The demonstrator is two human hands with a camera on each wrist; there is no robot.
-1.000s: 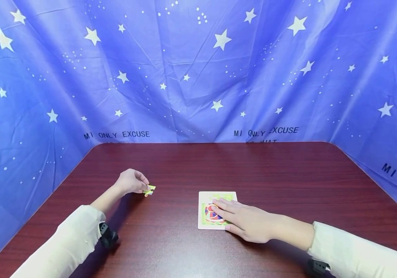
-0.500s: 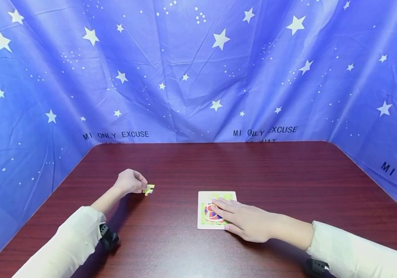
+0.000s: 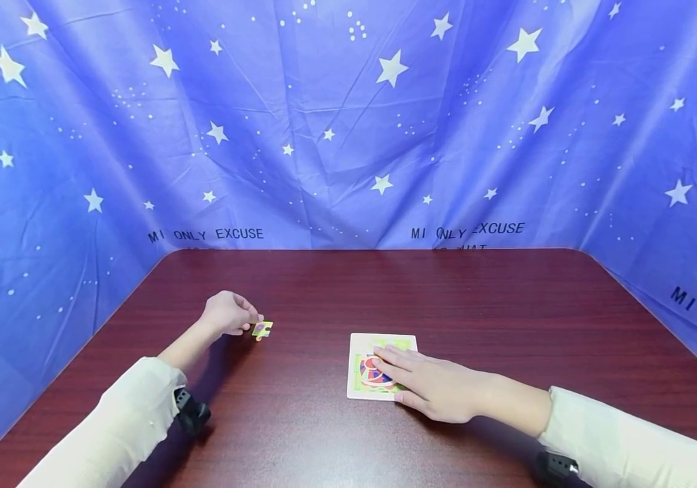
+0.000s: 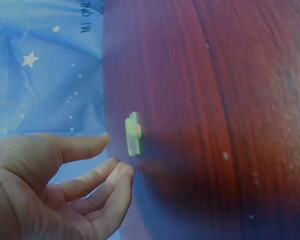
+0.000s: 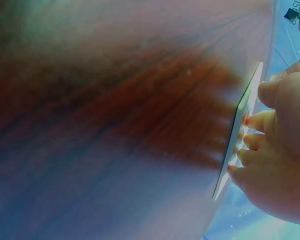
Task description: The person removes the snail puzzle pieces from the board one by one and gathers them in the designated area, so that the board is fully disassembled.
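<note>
Just beyond loose-fingered left hand (image 3: pixel 228 314), puzzle piece (image 3: pixel 261 329), contact unclear; straight-fingered right hand (image 3: pixel 439 388) on puzzle board (image 3: pixel 365 366).

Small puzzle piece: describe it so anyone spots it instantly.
On the dark red table, find the person's left hand. The small puzzle piece lies just past its fingertips. Unlike the larger, square, white-bordered board under the right hand, it is yellow-green with a purple patch, a notch and an orange knob.
</note>
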